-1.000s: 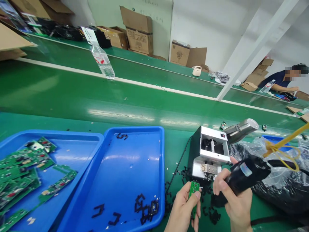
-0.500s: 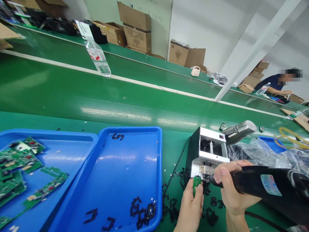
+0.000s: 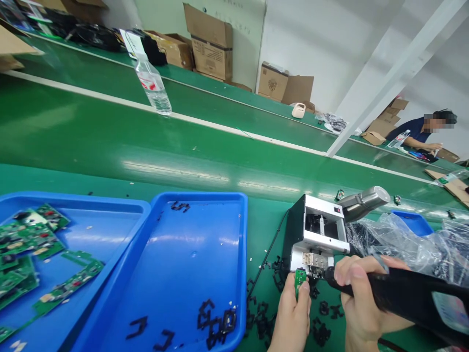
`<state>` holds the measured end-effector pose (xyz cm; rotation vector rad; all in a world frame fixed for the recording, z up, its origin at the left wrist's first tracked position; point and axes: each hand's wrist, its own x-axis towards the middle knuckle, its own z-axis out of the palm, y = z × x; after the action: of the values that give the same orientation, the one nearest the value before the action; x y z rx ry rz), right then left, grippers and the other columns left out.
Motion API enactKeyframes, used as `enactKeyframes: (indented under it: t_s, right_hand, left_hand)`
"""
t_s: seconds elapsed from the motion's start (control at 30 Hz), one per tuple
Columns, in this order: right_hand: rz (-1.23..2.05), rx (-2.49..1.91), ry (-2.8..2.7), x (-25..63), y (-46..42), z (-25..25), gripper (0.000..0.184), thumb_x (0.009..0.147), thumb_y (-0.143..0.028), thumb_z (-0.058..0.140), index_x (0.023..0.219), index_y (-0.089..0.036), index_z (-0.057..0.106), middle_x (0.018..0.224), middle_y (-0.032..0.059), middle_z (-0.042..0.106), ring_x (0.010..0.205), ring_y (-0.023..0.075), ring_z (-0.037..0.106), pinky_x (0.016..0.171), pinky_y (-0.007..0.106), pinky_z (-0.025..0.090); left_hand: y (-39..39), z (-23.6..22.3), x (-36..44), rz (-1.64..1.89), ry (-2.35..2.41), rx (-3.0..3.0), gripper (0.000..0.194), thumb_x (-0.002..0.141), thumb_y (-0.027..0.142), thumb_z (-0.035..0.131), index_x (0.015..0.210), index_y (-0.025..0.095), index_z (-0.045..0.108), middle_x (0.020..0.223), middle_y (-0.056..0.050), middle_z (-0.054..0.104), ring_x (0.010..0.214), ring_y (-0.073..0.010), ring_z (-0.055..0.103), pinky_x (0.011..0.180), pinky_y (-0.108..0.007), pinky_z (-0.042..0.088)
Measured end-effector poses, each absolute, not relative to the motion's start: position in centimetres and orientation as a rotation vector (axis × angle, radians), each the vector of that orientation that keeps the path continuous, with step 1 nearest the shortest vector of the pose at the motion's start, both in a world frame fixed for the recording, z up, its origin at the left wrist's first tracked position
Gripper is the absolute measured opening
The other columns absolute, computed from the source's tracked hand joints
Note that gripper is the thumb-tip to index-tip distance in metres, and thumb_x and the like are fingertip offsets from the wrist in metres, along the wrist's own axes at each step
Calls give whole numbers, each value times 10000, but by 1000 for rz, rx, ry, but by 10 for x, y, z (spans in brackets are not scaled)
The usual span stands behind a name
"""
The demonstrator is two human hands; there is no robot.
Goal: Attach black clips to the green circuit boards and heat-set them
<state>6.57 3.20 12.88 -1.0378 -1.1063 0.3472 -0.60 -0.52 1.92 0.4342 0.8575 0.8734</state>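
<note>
My left hand (image 3: 293,310) pinches a small green circuit board (image 3: 300,282) between thumb and fingers, just in front of the lower front of a black and silver screw feeder (image 3: 318,230). In my right hand (image 3: 361,298) is a black electric screwdriver (image 3: 410,296) with a pale label, lying nearly level. Its tapered nose points left, close to the feeder's metal outlet (image 3: 314,260); I cannot tell if they touch. Small black plastic clips (image 3: 262,315) lie scattered on the green mat around my left hand.
A blue tray (image 3: 198,195) with a few black clips stands left of the feeder. Further left, another blue tray (image 3: 120,208) holds green boards. Behind the feeder lies a steel tumbler (image 3: 366,201); plastic bags (image 3: 399,239) are at right. A person (image 3: 414,131) sits far right.
My right hand has drawn the screwdriver a little to the right and down, away from the feeder's outlet. The left hand keeps the board in nearly the same place.
</note>
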Motion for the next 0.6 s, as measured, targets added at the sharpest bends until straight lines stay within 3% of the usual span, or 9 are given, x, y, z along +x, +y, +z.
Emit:
enactKeyframes:
  t_s: [0.13, 0.43, 0.6]
  right_hand:
    - [331, -1048, -1126, 63, 43, 133, 284, 905, -123, 709, 1091, -230, 523, 592, -90, 607, 460, 137, 571, 508, 320, 479]
    - [338, -1077, -1146, 66, 52, 134, 298, 882, -128, 734, 1102, -196, 543, 572, -83, 626, 451, 136, 571, 546, 333, 491]
    - [409, -1049, -1085, 61, 39, 134, 351, 874, -73, 716, 1154, -203, 550, 586, -83, 623, 463, 135, 569, 491, 307, 482]
  left_hand:
    - [-5, 20, -6, 859, 905, 536, 490, 915, 688, 571, 1117, 245, 519, 577, 146, 325, 391, -48, 162, 368, -176, 162]
    - [-6, 21, -4, 840, 907, 469, 580, 898, 690, 592, 1255, 253, 459, 587, 153, 324, 389, -46, 140, 367, -177, 145]
    - [-6, 19, -1, 866, 925, 431, 532, 870, 668, 643, 1172, 244, 538, 581, 145, 334, 390, -48, 163, 369, -169, 163]
